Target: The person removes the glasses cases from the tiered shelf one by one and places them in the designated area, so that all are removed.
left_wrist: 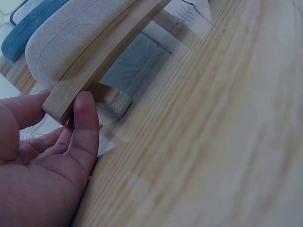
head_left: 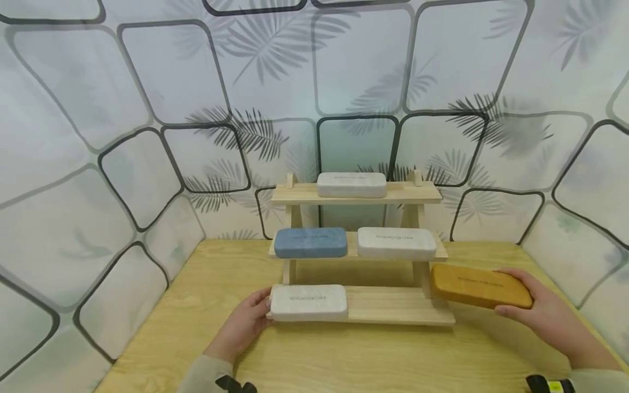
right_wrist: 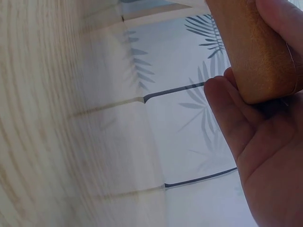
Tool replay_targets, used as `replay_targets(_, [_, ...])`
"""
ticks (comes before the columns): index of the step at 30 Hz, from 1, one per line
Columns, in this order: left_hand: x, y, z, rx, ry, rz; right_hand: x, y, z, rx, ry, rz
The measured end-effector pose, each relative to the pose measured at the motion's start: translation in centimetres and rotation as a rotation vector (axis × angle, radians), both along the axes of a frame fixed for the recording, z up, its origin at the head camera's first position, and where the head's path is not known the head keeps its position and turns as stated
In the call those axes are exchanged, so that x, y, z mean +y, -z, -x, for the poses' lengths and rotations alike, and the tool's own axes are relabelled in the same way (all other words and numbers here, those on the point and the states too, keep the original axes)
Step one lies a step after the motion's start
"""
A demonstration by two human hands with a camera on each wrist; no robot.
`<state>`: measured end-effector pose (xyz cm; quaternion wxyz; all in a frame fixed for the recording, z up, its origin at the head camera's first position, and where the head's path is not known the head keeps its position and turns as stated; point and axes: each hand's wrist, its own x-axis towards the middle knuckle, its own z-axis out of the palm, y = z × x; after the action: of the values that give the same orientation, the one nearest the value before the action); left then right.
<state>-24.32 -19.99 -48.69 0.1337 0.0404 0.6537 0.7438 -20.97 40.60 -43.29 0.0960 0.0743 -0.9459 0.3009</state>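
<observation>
A mustard-yellow glasses case (head_left: 481, 286) is gripped at its right end by my right hand (head_left: 538, 303), its left end overlapping the right end of the lowest shelf in the head view. My left hand (head_left: 248, 322) holds the left end of the lowest board of a three-tier wooden stand (head_left: 398, 305); the left wrist view shows thumb and fingers (left_wrist: 85, 111) around the board's end. Right beside that hand, a white glasses case (head_left: 308, 303) lies on the board. The middle tier bears a blue case (head_left: 310, 243) and a white case; another white case (head_left: 351, 185) lies on top.
The stand is on a wood-grain table (head_left: 187, 322) near its back edge. Patterned fabric walls (head_left: 275, 65) with leaf prints rise behind and on both sides. Two small wooden pegs stick up at the back of the top shelf.
</observation>
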Motion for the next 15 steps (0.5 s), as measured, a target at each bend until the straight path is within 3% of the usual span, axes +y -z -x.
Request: replay_targets(15, [-0.06, 0.12, -0.09, 0.007, 0.008, 0.001, 0.70, 0.38, 0.03, -0.055, 0.016, -0.014])
